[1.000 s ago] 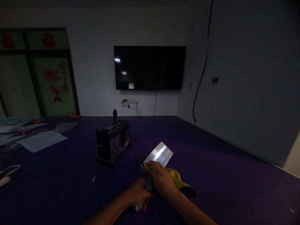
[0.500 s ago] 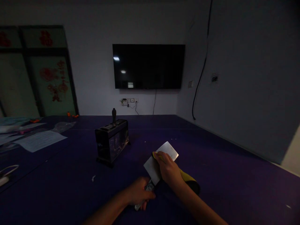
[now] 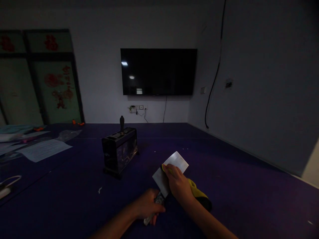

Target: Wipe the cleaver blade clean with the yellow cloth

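My left hand (image 3: pixel 149 205) is wrapped around the patterned handle of a cleaver (image 3: pixel 178 159), whose broad shiny blade points up and to the right. Over the blade lies my right hand (image 3: pixel 179 184), its fingers pressing a yellow cloth (image 3: pixel 196 190) with a dark underside against the metal. The loose end of the cloth hangs to the right of my wrist. Part of the blade is hidden under the right hand. Farther off to the left stands a black knife block (image 3: pixel 126 153) with one dark handle sticking up from its top.
The purple table (image 3: pixel 239 186) carries small white scraps. Printed paper (image 3: pixel 45 150) and clear plastic lie on the left, near a white plug with a cable (image 3: pixel 5 192). A television (image 3: pixel 159 71) hangs on the far wall; a black cable runs down the right wall.
My right hand has slid slightly along the blade toward the handle with the cloth, whose hanging part is more folded. The left hand's hold on the cleaver looks the same.
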The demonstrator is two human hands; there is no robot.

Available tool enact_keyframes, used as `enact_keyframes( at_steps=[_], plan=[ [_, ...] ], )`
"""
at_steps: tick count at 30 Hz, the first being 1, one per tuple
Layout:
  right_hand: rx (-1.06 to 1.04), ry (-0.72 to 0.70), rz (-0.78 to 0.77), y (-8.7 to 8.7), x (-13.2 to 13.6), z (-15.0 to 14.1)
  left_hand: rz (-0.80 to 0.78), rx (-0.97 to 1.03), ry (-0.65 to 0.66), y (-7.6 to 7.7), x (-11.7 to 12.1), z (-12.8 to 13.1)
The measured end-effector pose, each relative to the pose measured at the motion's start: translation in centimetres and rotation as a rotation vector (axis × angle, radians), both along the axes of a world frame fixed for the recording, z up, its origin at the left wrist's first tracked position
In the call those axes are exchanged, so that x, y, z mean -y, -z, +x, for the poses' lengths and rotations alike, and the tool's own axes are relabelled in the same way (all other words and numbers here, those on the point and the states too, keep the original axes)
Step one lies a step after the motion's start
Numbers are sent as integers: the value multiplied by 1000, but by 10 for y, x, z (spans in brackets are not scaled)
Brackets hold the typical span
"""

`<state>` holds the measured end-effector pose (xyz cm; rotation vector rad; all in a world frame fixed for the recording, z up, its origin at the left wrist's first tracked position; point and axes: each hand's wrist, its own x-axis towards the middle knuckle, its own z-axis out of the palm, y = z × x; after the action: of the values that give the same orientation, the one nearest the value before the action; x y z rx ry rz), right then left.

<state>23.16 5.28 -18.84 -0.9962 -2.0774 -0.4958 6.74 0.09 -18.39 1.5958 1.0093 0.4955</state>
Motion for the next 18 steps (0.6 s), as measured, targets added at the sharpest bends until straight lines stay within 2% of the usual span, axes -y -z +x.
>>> enact_keyframes(
  at_steps=[5,12,18],
  plan=[
    [109,-51,-31,1,8,-9,-13,3,-39,-2,0,2],
    [126,-83,15,-1,6,-6,-38,-12,-33,2,-2,1],
    [29,-7,85,-4,-7,9,-50,4,22,1,-2,-2]
  ],
)
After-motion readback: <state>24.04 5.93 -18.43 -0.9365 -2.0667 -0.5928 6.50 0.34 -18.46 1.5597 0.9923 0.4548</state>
